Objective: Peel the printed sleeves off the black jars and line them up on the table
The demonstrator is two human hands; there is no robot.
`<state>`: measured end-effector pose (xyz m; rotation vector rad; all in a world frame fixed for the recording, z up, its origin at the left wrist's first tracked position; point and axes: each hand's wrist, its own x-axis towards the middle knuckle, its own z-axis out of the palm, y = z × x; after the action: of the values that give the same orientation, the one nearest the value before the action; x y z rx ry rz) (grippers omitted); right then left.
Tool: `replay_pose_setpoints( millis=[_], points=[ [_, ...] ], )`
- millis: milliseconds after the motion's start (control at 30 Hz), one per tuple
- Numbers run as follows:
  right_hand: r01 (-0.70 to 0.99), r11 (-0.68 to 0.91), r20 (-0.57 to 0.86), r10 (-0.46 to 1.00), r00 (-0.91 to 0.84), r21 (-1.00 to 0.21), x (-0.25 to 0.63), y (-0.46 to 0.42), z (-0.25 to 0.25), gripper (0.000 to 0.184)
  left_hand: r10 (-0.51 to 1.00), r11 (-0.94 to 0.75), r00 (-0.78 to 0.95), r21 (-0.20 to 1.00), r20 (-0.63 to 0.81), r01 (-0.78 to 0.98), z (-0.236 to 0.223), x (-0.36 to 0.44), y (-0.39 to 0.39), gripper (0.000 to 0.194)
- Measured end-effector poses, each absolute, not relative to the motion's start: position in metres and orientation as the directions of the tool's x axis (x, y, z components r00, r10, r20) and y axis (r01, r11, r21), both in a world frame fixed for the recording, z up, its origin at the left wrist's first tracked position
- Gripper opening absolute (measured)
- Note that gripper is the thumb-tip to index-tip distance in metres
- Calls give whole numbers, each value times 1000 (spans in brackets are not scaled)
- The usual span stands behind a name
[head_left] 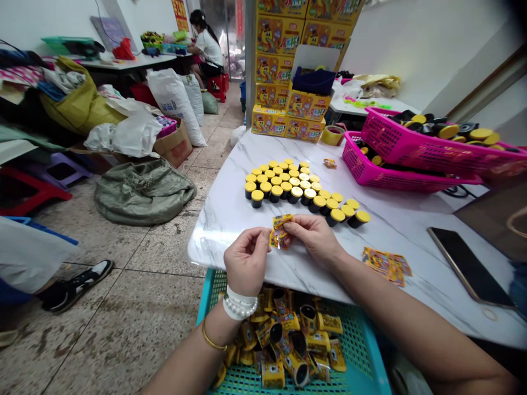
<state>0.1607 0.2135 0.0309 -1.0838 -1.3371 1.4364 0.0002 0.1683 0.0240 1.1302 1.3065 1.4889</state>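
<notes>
Between my two hands, above the near edge of the marbled white table (222,192), is a small yellow printed wrapper (281,224). My left hand (248,258) pinches its left side between thumb and forefinger. On its upper right, my right hand (309,236) closes thumb and fingers on the same wrapper. Just beyond stand rows of small black cups with yellow lids (284,181). A loose stack of flat yellow wrappers (387,264) lies right of my right forearm. Below the table edge, a teal basket (362,351) holds many wrapped black cups (288,334).
Pink baskets (391,140) with more black and yellow cups sit at the right. A phone (469,266) lies near the right edge. Yellow cartons (275,66) and a tape roll (331,135) stand at the back. Sacks (144,192) cover the left floor; a person (208,49) sits far off.
</notes>
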Motion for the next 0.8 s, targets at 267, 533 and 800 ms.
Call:
replay_pose_setpoints(
  millis=[267,533,800],
  points=[
    [34,16,7,971,-241,-999,160,211,32,31,988,9,-149,991,-30,-135,23,0,179,24],
    [63,63,44,963,-264,-996,159,210,33,34,977,159,-64,895,-204,-416,28,-4,185,33],
    [113,138,101,954,-284,-984,154,209,27,33,995,22,-89,967,-46,-255,21,-3,184,23]
  ],
)
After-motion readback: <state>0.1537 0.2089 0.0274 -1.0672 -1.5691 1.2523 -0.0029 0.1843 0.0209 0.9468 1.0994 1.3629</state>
